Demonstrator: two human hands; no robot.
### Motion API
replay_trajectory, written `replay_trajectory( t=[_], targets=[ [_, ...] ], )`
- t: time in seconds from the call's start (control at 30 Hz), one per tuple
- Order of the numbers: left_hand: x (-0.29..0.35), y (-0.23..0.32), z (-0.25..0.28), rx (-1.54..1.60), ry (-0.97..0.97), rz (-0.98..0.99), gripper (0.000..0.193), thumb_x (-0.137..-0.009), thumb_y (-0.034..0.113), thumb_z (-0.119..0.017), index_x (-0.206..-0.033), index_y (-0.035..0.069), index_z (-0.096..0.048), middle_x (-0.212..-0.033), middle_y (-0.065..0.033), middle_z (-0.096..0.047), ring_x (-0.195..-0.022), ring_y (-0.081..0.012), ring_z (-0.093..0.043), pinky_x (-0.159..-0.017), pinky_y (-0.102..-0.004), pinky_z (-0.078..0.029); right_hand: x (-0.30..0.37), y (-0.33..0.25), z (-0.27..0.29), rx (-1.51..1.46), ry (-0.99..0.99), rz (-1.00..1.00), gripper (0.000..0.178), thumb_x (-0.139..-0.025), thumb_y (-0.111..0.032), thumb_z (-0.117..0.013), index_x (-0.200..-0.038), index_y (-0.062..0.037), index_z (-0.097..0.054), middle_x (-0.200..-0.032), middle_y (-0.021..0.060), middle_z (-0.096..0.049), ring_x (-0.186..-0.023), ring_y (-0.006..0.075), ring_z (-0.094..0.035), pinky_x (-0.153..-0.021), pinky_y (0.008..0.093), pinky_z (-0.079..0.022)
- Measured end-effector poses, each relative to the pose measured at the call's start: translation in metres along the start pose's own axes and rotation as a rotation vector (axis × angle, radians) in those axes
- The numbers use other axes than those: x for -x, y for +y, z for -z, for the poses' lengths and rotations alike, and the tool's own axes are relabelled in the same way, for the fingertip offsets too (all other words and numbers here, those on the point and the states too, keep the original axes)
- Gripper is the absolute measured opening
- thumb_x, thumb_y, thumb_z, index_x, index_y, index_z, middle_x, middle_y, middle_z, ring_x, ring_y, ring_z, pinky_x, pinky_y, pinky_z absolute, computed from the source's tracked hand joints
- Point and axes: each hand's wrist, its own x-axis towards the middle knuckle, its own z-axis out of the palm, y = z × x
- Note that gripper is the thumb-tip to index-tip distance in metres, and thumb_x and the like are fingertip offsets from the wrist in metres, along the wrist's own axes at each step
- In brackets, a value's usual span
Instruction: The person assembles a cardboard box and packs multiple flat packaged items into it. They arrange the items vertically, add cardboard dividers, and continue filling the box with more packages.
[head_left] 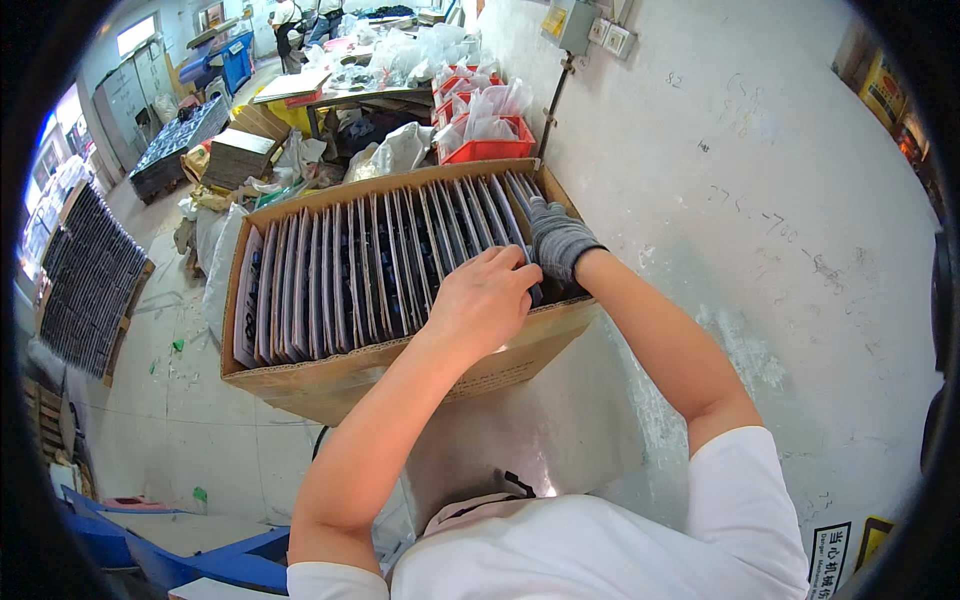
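An open cardboard box (pixel 300 372) holds a long row of thin upright sheets (pixel 385 260) with dark parts between them. Over the near rim at the box's right end, my bare left hand (pixel 482 300) has its fingers curled together down among the sheets. What those fingertips grip is hidden. My right hand (pixel 562 240), in a grey knit glove, reaches into the right end of the box. Its fingers are bent against the last sheets, close beside the left hand, and what they hold cannot be made out.
The box rests on a smooth metal surface (pixel 560 410). Red bins (pixel 485 145) with clear plastic bags stand behind it. A pale wall (pixel 700 200) rises close on the right. Stacked dark panels (pixel 95 280) stand on the floor at left. Other people (pixel 295 20) are far back.
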Motion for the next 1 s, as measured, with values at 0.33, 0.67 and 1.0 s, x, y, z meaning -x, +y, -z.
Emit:
replay_trajectory(
  t=[0.33,0.67,1.0],
  targets=[
    [0.005,-0.005,0.0,-0.021,0.04,0.003,0.019,-0.083,0.012,-0.057,-0.096,0.011,-0.071,-0.1,-0.0064,-0.063,-0.1,-0.024,-0.061,-0.086,-0.0368,-0.05,-0.024,-0.006,0.014,-0.199,-0.051,-0.087,0.079,-0.071,-0.024,-0.067,-0.138,-0.0041,-0.03,-0.122,0.0301,-0.057,-0.11,0.0393,-0.06,-0.093,0.0427,-0.049],
    [0.001,0.002,-0.006,0.119,0.258,-0.001,0.023,-0.082,0.009,-0.059,-0.104,0.003,-0.064,-0.107,-0.009,-0.063,-0.096,-0.0277,-0.062,-0.082,-0.0377,-0.052,-0.017,0.018,0.055,-0.203,0.069,-0.032,0.091,-0.057,-0.032,-0.082,-0.13,-0.0017,-0.037,-0.111,0.0262,-0.062,-0.102,0.0368,-0.063,-0.087,0.0405,-0.051],
    [-0.022,0.02,0.034,0.71,0.817,0.467,0.095,-0.081,0.044,-0.069,-0.143,-0.009,-0.019,-0.139,-0.0294,-0.038,-0.133,-0.0394,-0.035,-0.11,-0.0445,-0.03,0.085,-0.029,0.231,-0.74,0.125,0.645,0.07,-0.073,-0.023,-0.078,-0.13,0.0014,-0.046,-0.117,0.0126,-0.057,-0.102,0.0217,-0.056,-0.091,0.036,-0.048]
  ],
)
